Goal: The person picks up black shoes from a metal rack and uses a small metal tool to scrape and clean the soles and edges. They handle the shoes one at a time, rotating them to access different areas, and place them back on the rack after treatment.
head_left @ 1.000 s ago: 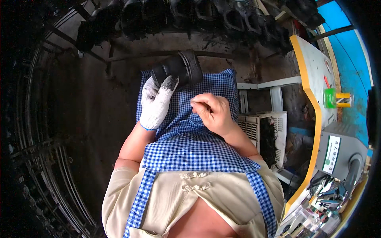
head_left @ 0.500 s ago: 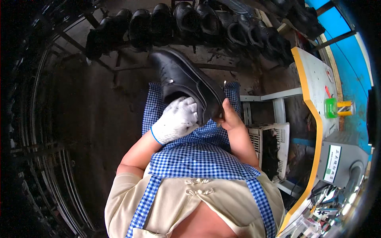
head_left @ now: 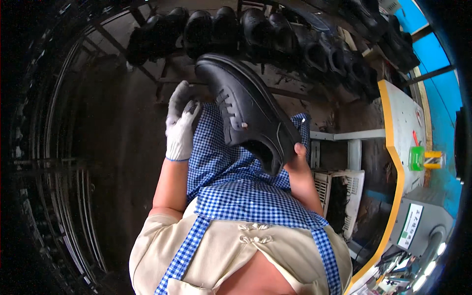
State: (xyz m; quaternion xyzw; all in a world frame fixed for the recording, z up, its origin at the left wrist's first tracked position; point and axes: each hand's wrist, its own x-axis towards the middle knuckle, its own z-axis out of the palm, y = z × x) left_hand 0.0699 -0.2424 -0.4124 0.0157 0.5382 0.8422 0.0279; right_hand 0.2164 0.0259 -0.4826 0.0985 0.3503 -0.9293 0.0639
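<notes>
My right hand [head_left: 298, 156] pinches the black shoe [head_left: 250, 108] by the heel; toe's ahead-left of those fingers. Gloved left hand [head_left: 181, 120]: fingers parted, left of shoe, not touching. Reads as one-handed holding; two-handed grip needs left fingers brought right.

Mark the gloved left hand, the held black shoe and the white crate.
Gloved left hand [head_left: 180, 129], head view: glove's middle.
Black shoe [head_left: 250, 107], head view: side of the upper.
White crate [head_left: 354, 201], head view: right wall.
</notes>
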